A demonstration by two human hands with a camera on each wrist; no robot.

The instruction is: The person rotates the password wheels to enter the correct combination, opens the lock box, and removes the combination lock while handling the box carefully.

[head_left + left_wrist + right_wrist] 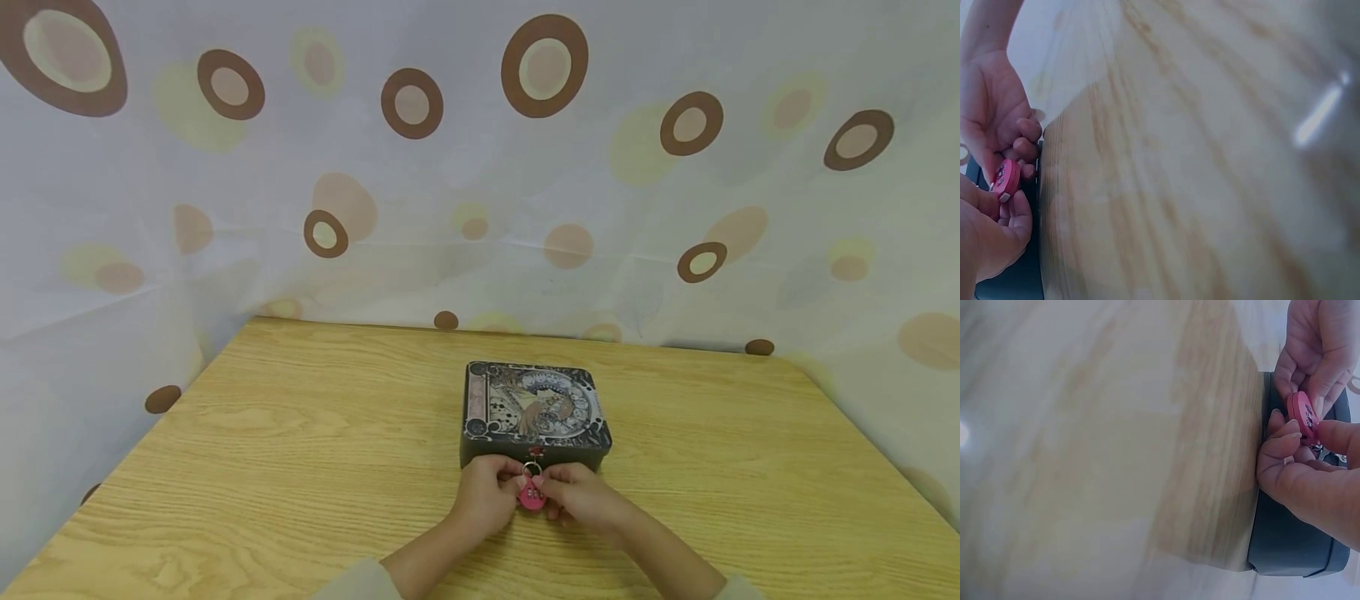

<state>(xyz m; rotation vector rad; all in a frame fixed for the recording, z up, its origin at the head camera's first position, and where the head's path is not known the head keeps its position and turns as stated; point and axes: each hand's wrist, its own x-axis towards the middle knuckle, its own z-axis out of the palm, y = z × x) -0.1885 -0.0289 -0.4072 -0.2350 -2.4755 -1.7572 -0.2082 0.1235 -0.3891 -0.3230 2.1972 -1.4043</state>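
A pink combination padlock point(532, 495) with a row of number dials hangs by its metal shackle at the front clasp point(536, 452) of a dark box point(536, 408) with an illustrated lid. My left hand point(486, 496) pinches the padlock's left side between thumb and fingers. From the right, my right hand point(585, 498) pinches its other side, the thumb near the dials. In the left wrist view the padlock point(1006, 180) sits between both sets of fingers. The right wrist view shows the padlock point(1303, 417) close against the box's dark side point(1291, 531). The lid is down.
The box stands on a wood-grain table point(337, 433), toward the middle. Behind and beside the table hangs a pale curtain point(480, 167) printed with brown rings and dots. The table's back edge point(360, 326) meets this curtain.
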